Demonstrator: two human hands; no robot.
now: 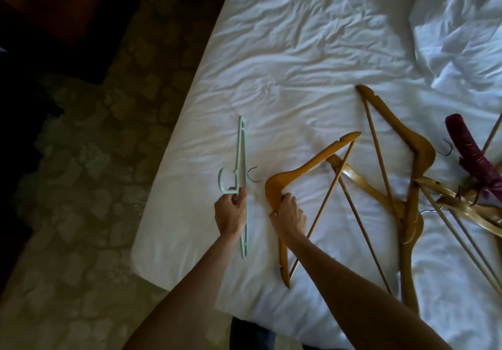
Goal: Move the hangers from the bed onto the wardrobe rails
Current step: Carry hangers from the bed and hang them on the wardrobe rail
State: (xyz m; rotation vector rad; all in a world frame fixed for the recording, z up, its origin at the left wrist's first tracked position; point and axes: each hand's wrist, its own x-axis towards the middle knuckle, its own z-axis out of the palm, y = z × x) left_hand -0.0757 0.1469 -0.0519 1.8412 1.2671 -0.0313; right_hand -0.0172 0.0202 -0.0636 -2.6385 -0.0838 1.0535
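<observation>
Hangers — left hand [231, 211] grips the mint one [241, 159], right hand [289, 214] a wooden one [312, 162] — pile cut off rightward.

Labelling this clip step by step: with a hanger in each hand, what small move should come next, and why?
Probably lift the right hand to free the wooden hanger: it grips the hanger's bend, and the hanger's lower bar crosses other wooden hangers. The left hand already holds the mint plastic hanger by its neck.
</observation>
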